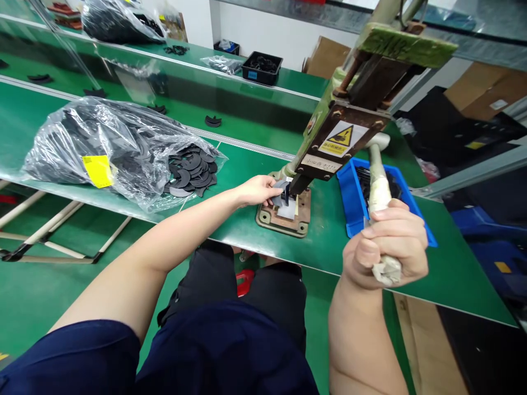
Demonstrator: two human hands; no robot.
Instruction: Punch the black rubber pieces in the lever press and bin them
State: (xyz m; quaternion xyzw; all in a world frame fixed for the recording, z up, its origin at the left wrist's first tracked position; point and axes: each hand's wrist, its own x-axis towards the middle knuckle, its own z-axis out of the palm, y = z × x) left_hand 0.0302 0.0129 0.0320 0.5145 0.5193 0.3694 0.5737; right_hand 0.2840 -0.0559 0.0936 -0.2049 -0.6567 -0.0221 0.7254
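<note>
The right hand [385, 249] is clenched around the wrapped end of the press lever [377, 189], whose long axis rises away from the person toward the press head [343, 140]. The left hand [257, 190] reaches in from the left, fingertips pinching a small black part [285, 193] under the ram, over the base plate [284, 216]. This hand is the nearer to the part. A blue tray [349, 200] lies just right of the press on the green desk [325, 247]; a plastic bag [111, 145] of black pieces lies well to the left.
</note>
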